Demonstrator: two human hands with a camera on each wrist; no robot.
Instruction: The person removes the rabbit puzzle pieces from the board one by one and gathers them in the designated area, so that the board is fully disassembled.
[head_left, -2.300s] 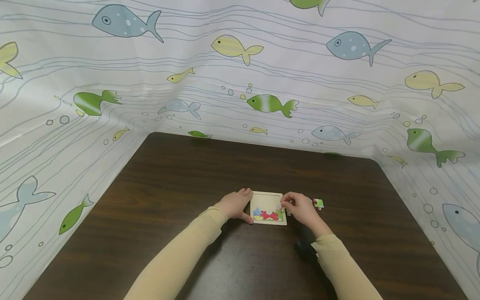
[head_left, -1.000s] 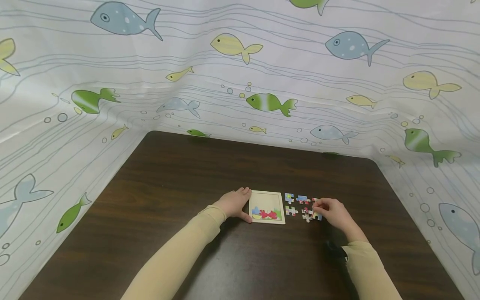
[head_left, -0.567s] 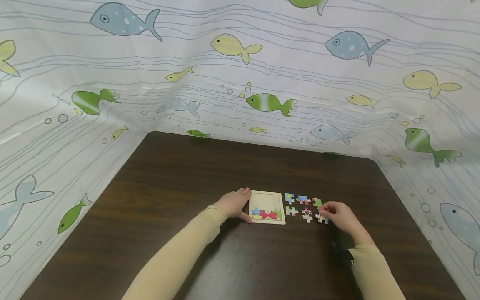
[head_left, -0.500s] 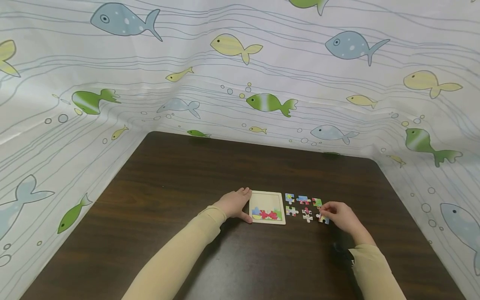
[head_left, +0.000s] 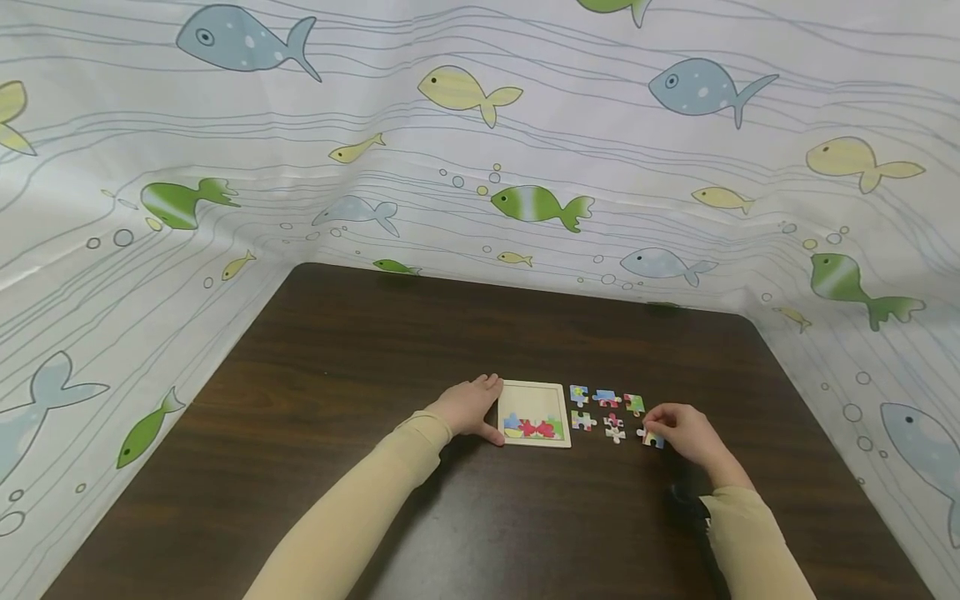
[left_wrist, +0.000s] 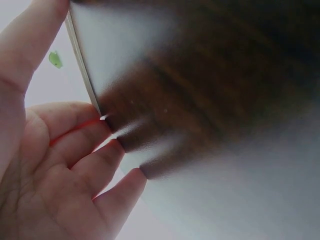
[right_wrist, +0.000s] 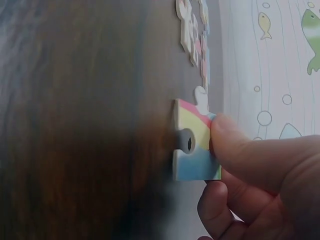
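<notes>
My left hand [head_left: 470, 408] lies along the left side of a light wooden puzzle tray [head_left: 567, 417], its fingers stretched out. In the left wrist view, thumb and index finger touch the two ends of the tray's edge [left_wrist: 82, 62]. A row of colourful pieces [head_left: 531, 428] lies along the tray's near side. My right hand [head_left: 686, 429] pinches a jigsaw piece [head_left: 654, 438] at the right end of the loose pieces. In the right wrist view this jigsaw piece [right_wrist: 192, 165], pink, yellow and blue, has the thumb [right_wrist: 230, 137] at its edge and curled fingers under it.
Several loose jigsaw pieces [head_left: 606, 398] lie in two rough rows right of the tray. Brown wood-grain table [head_left: 360, 350] surrounds everything. A white fish-print sheet [head_left: 450, 192] closes off the back and both sides.
My right hand has moved from above the tray out to the loose pieces, then slid the pinched jigsaw piece a little farther right, apart from the others. My left hand stays by the tray.
</notes>
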